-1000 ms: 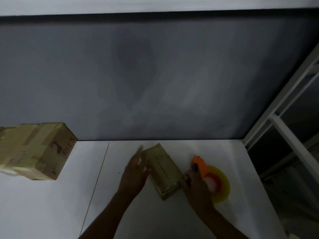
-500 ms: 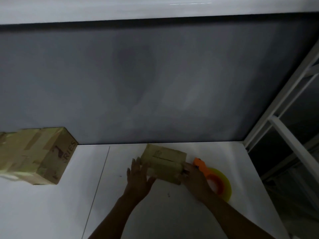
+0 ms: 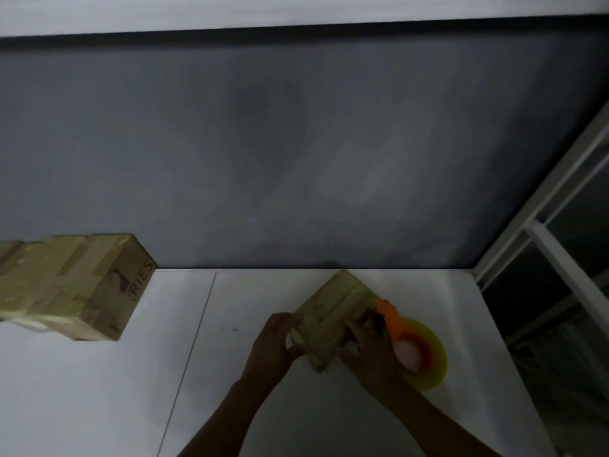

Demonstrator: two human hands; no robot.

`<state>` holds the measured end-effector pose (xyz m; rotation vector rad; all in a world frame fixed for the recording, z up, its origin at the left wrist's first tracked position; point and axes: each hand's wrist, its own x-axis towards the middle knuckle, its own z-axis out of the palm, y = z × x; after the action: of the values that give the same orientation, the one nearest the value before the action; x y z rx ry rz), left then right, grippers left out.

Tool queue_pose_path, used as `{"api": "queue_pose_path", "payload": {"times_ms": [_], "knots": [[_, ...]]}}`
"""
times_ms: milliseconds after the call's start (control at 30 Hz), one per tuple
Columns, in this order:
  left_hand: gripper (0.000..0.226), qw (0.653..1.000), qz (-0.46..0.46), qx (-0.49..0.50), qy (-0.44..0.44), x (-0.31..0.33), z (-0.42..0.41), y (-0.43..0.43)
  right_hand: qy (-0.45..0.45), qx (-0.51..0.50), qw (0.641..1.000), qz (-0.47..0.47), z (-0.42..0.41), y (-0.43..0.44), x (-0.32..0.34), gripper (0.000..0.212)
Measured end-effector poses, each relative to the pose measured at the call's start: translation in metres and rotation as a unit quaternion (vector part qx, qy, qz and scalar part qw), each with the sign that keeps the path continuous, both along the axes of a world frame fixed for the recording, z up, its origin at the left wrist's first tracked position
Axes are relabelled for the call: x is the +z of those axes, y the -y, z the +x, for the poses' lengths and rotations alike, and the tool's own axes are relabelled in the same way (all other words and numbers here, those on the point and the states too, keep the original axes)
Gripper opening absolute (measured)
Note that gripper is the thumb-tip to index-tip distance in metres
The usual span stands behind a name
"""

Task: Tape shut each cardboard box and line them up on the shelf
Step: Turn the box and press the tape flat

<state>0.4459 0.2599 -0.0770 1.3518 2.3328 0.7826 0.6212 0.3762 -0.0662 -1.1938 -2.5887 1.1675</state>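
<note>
On the shelf (image 3: 99, 390), grips the small box (image 3: 333, 315) in left hand (image 3: 273, 344) and right hand (image 3: 369, 351), fingers curled, turned diagonal since earlier. Half hides the tape dispenser (image 3: 418, 351) (orange, blurry).

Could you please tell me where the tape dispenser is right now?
The tape dispenser lies on the white shelf, lower right in the head view, just right of the small cardboard box, partly behind the right hand.

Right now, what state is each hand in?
Left hand: closed on the small cardboard box, gripping its left edge.
Right hand: closed on the same box, at its right edge.
</note>
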Motion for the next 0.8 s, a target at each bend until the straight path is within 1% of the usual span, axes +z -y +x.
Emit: {"api": "queue_pose_path", "payload": {"times_ms": [100,167,233,267,300,333,367,400,467,533,567,600,633,700,733,767,800], "knots": [[0.037,1.0,0.004,0.019,0.005,0.002,0.008,-0.002,0.014,0.024,0.998,-0.06,-0.008,-0.004,0.017,0.07],[0.03,1.0,0.012,0.025,0.009,0.001,0.015,-0.002,0.025,0.04,0.998,-0.048,-0.01,-0.01,0.021,0.073],[0.028,0.999,0.026,0.032,0.018,0.001,0.019,-0.003,0.001,0.062,0.998,-0.028,-0.01,-0.015,0.02,0.076],[0.027,0.999,0.035,0.033,0.02,0.002,0.019,-0.005,-0.007,0.071,0.997,-0.031,-0.008,-0.016,0.022,0.073],[0.027,0.998,0.042,0.031,0.02,0.001,0.019,-0.006,-0.007,0.067,0.997,-0.047,-0.004,-0.018,0.027,0.064],[0.026,0.998,0.048,0.029,0.018,0.001,0.018,-0.008,-0.001,0.061,0.997,-0.037,0.001,-0.02,0.031,0.053],[0.026,0.998,0.051,0.03,0.019,0.0,0.017,-0.01,0.02,0.039,0.999,-0.006,0.009,-0.022,0.033,0.046],[0.026,0.998,0.055,0.034,0.022,0.001,0.017,-0.012,0.043,-0.003,0.998,0.036,0.017,-0.026,0.03,0.048],[0.027,0.996,0.071,0.045,0.032,0.001,0.018,-0.016,0.088,-0.081,0.99,0.075,0.036,-0.031,0.015,0.054],[0.028,0.995,0.07,0.052,0.044,0.003,0.021,-0.019,0.106,-0.106,0.988,0.031,0.05,-0.03,0.006,0.047],[0.029,0.995,0.063,0.056,0.048,0.004,0.021,-0.02,0.132,-0.111,0.985,0.0,0.055,-0.029,0.0,0.053],[0.029,0.995,0.056,0.057,0.053,0.005,0.021,-0.021,0.176,-0.101,0.979,-0.011,0.059,-0.029,-0.006,0.062],[0.029,0.996,0.05,0.055,0.055,0.005,0.02,-0.022,0.21,-0.1,0.973,-0.006,0.063,-0.029,-0.012,0.066],[0.029,0.997,0.037,0.048,0.042,0.008,0.02,-0.023,0.247,-0.061,0.967,0.03,0.063,-0.029,-0.017,0.062],[0.028,0.998,0.034,0.046,0.031,0.01,0.02,-0.024,0.249,-0.042,0.967,0.03,0.062,-0.028,-0.014,0.06],[0.027,0.998,0.035,0.045,0.023,0.012,0.02,-0.024,0.232,-0.03,0.972,0.035,0.06,-0.026,-0.007,0.058],[0.026,0.998,0.037,0.045,0.018,0.014,0.02,-0.023,0.19,-0.034,0.98,0.046,0.058,-0.025,0.005,0.057]]}}
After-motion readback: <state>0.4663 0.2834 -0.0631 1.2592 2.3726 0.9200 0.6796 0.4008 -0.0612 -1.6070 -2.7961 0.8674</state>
